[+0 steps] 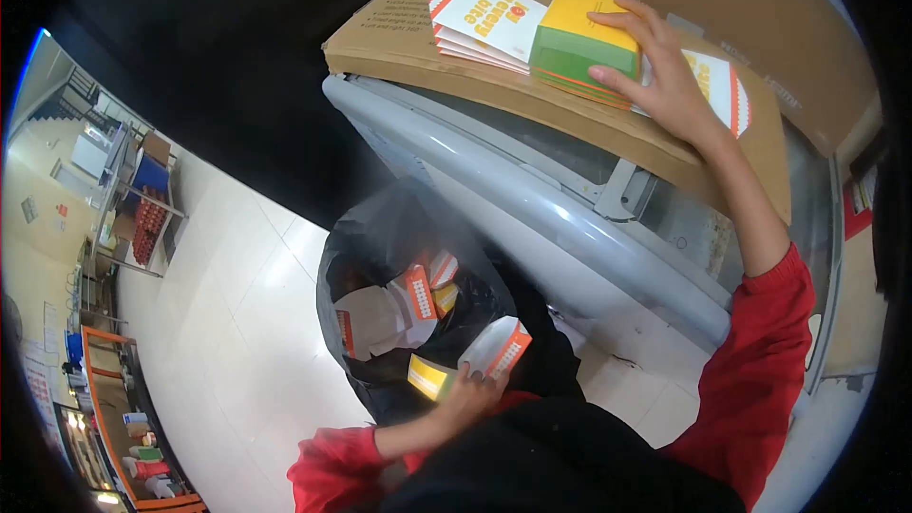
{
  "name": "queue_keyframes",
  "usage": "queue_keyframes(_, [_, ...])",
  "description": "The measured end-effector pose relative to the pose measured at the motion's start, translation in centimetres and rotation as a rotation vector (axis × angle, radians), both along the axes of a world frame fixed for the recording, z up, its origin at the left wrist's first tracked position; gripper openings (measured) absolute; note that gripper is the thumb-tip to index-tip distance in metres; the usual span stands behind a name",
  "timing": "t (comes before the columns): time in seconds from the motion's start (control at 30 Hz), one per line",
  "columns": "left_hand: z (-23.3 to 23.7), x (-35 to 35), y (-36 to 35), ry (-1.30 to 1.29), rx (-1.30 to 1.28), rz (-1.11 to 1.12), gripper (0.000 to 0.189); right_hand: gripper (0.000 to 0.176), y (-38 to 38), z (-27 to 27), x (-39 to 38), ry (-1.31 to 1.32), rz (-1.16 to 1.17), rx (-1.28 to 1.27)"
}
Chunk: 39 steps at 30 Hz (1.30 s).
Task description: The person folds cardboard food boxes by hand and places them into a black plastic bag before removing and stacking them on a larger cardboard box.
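Note:
My right hand (pixel 655 66) rests on a flat stack of folded cartons, its fingers spread over a green and yellow panel (pixel 589 43). White panels with yellow lettering (pixel 489 19) stick out on the left of the stack. Under the stack lies a brown cardboard box (pixel 380 38). Lower down, my left hand (pixel 470 394) is closed on a carton (pixel 499 347) with white, orange and yellow parts, at the opening of a black plastic bag (pixel 370 228). Inside the bag are several similar cartons (pixel 418 294).
A grey appliance with a rounded edge (pixel 532 190) supports the brown box. Behind stands a large cardboard box (pixel 760 0). White floor tiles (pixel 237 323) lie to the left, with a metal rack (pixel 123 190) and an orange-framed shelf (pixel 114 361) beyond.

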<state>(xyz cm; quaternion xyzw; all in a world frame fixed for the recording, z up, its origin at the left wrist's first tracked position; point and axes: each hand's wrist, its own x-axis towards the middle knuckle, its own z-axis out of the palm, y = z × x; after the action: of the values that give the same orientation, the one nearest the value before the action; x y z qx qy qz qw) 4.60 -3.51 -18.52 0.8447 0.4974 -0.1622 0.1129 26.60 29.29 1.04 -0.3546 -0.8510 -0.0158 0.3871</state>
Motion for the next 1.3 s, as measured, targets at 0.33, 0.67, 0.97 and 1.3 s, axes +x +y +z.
queue_keyframes(0.33, [9.5, -3.7, 1.8, -0.57, 0.007, 0.363, 0.042, 0.087, 0.8, -0.5, 0.3, 0.129, 0.03, -0.111])
queue_keyframes(0.67, [16.0, -8.2, 4.6, -0.801, 0.154, 0.338, 0.021, 0.099, 0.7, -0.4, 0.3, 0.145, 0.021, -0.133])
queue_keyframes(0.97, [26.0, -8.0, 16.3, -1.688, 0.134, 0.469, 0.038, 0.101, 0.5, -0.1, 0.5, 0.169, 0.133, -0.197])
queue_keyframes(1.3, [26.9, 0.5, 37.3, -1.244, 0.007, 0.159, 0.029, 0.111, -0.2, 0.7, 0.6, 0.295, 0.348, -0.612])
